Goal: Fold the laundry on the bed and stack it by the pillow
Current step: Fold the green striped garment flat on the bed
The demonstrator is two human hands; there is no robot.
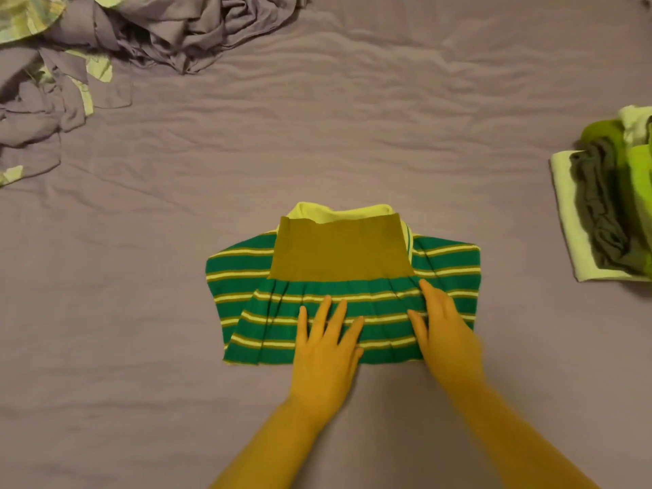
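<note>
Green striped garment [352, 305] was laid near the middle of the bed [317, 142], partly folded, with an olive-brown band [338, 252] across its upper middle and a pale green edge [338, 211] showing beyond that. Left hand [326, 351] was pressed flat on the stripes, fingers straight and spread. Right hand [446, 333] was laid flat just beside it on the right part of the garment, fingers straight and close together; slightly blurred. Nothing was pinched by either hand. Purple sheet was seen wrinkled all over. Crumpled purple bedding with pale green patches [106, 40] was heaped at the far left. Small stack of clothes [607, 202], grey and bright green on a pale piece, was sitting at the right edge, well apart from the garment.
</note>
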